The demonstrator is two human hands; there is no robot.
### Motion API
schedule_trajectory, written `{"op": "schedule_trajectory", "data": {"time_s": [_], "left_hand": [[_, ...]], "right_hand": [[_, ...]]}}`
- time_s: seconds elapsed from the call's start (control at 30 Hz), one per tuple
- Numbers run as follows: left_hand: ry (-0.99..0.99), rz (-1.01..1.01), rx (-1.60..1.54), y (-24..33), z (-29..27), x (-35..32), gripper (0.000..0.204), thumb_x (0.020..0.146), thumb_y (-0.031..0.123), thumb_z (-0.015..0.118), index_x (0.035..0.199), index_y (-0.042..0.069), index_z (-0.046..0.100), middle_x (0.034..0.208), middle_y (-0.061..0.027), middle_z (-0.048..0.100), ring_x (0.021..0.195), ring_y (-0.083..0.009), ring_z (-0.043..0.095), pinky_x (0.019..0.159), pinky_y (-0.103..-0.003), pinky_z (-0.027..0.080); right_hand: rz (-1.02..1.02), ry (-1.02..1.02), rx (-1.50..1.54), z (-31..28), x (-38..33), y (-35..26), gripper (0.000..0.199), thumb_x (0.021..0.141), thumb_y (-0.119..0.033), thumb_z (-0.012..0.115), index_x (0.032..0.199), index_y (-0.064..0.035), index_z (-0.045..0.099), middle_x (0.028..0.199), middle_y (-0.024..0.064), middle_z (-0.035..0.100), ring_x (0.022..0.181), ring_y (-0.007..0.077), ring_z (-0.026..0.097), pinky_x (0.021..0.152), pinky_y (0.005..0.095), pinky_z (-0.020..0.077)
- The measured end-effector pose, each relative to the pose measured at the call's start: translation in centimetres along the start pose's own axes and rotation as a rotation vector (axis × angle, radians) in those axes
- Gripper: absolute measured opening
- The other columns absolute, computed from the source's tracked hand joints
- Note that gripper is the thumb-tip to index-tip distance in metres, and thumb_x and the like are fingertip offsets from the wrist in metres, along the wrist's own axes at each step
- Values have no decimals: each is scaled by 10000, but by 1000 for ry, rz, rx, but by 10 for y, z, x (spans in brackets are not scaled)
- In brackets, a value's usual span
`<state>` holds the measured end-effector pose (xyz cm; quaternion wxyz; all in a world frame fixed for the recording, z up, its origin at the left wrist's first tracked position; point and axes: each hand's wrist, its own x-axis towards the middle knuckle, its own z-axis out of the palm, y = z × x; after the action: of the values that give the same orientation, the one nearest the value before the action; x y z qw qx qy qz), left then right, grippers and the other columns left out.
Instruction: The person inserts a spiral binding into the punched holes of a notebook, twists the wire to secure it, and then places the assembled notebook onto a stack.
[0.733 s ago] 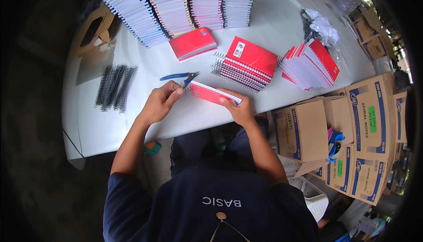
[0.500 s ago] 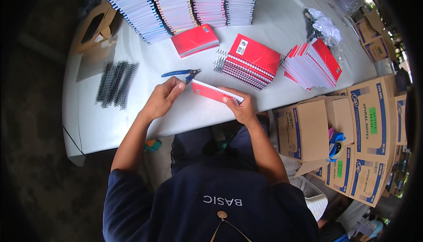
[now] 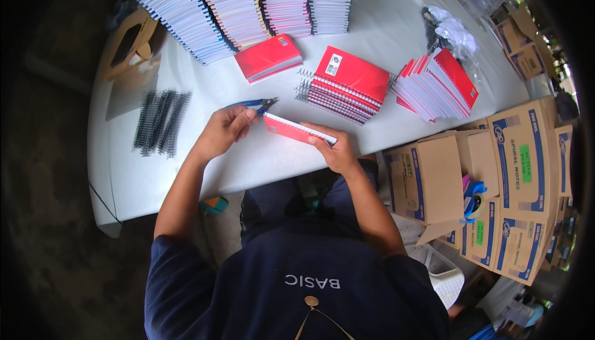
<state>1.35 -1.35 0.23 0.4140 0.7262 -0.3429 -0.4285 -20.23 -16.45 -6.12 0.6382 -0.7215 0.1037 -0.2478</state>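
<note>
My right hand point(image 3: 336, 152) grips a small red-covered notebook point(image 3: 288, 129) by its right end, holding it with the page edge turned up above the table. At the notebook's left end is my left hand point(image 3: 224, 132), thumb and fingers pinched together; whatever lies between them is too small to make out. Just beyond those fingers, blue-handled cutters point(image 3: 255, 103) rest on the table. Several black spiral coils point(image 3: 160, 122) lie to the left. A stack of red notebooks with coils sticking out point(image 3: 350, 80) sits beyond my right hand.
Tall stacks of bound notebooks point(image 3: 282, 5) stand at the back, a red notebook pile point(image 3: 268, 57) before them. Fanned red notebooks point(image 3: 437, 86) and a plastic bag point(image 3: 455, 33) are to the right. Cardboard boxes point(image 3: 520, 160) crowd beside the table point(image 3: 149, 185).
The view has shifted slightly. My left fingers have drawn a little back from the notebook's left end, closer to the cutters' handles. My right hand keeps its grip on the notebook.
</note>
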Motion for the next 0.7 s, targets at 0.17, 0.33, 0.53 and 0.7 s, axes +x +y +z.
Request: {"op": "schedule_trajectory", "data": {"time_s": [0.17,0.33,0.53,0.7], "left_hand": [[51,359,145,9,-7,8,141,828,141,644,887,21,599,779,-5,559,627,-75,439,598,-215,386],[-202,282,282,28,-2,21,304,838,133,616,1120,24,594,795,-31,602,688,-108,496,636,-244,424],[-252,453,240,-32,-42,41,201,835,141,599,1003,37,633,727,-14,562,667,-95,501,601,-238,409],[-335,318,372,27,-11,13,147,913,146,516,971,45,606,810,-17,588,664,-73,455,606,-212,381]], "right_hand": [[20,-14,81,3,2,-1,286,872,-97,554,1138,7,576,1064,94,630,955,108,547,856,251,424],[182,33,120,-11,-9,10,310,860,-106,575,1149,7,570,1082,78,624,939,104,542,848,269,436],[-75,-117,214,-4,8,21,368,833,-224,622,1121,2,579,1039,103,641,923,128,572,800,287,462],[-155,-32,87,-19,-19,-11,372,845,-268,591,1110,-7,584,1024,116,642,905,161,586,805,293,442]]}}
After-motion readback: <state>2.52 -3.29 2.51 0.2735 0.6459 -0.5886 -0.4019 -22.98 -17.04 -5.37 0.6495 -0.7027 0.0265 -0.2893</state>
